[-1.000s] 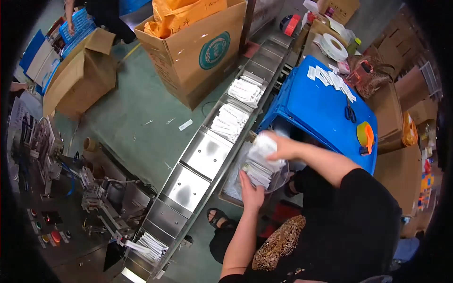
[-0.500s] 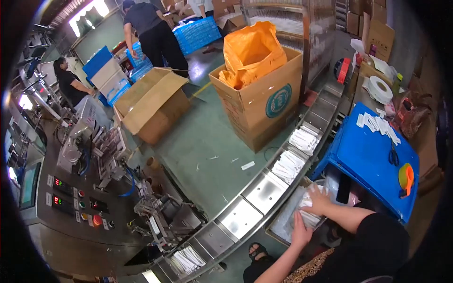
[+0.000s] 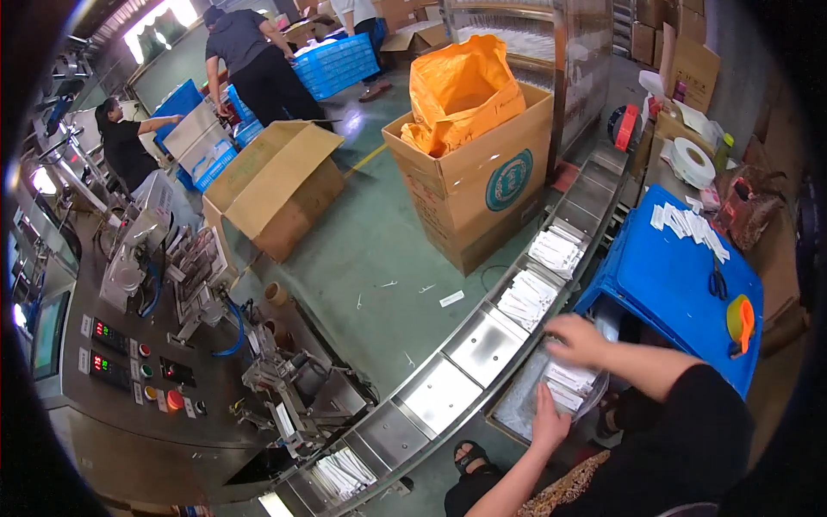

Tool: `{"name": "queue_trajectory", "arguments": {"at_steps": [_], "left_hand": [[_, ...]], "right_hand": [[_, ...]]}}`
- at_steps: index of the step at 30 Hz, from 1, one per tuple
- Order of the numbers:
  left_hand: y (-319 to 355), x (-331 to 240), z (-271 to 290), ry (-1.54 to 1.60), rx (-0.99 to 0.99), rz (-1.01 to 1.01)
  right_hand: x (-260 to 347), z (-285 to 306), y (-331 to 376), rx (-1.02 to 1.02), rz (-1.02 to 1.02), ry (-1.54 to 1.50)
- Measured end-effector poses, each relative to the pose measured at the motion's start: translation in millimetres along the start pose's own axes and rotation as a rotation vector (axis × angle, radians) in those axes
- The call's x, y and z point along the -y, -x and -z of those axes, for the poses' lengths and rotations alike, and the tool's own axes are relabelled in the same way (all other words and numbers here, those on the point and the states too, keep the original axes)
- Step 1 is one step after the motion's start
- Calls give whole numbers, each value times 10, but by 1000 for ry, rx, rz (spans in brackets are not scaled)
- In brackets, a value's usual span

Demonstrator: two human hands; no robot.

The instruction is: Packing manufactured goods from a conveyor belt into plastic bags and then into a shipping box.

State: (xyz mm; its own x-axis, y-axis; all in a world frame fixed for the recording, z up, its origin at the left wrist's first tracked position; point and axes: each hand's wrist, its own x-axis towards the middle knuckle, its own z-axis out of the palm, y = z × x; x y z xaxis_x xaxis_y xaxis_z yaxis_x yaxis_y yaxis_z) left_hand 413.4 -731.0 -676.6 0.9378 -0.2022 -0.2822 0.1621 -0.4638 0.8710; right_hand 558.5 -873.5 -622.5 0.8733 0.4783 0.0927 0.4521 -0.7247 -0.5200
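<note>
Below the conveyor, a box lined with clear plastic holds a stack of slim white packets. My left hand rests against the near left side of this stack, its fingers stretched out and close together. Just above the far end of the stack is my right hand, raised off the packets. Its fingers are blurred by motion, and I cannot make out anything in them. More bundles of white packets lie in compartments of the metal conveyor beside my hands.
A blue lid-like surface at right carries loose packets, scissors and a tape roll. Across the conveyor stand a carton with an orange sack and an open carton. A machine fills the left. Several people work behind.
My right hand has lifted off the packets and moved up toward the conveyor, uncovering the stack. My left hand stays put. In the background, people and a blue crate have shifted left.
</note>
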Motion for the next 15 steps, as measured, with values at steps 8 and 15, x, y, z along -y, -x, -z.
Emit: {"name": "queue_trajectory", "arguments": {"at_steps": [8,15], "left_hand": [[-44,34,-12,30,8,-2],[-60,41,13,29,27,20]], "right_hand": [[-728,-443,-1230,11,-233,58],[-767,-595,-1460,182,-511,89]]}}
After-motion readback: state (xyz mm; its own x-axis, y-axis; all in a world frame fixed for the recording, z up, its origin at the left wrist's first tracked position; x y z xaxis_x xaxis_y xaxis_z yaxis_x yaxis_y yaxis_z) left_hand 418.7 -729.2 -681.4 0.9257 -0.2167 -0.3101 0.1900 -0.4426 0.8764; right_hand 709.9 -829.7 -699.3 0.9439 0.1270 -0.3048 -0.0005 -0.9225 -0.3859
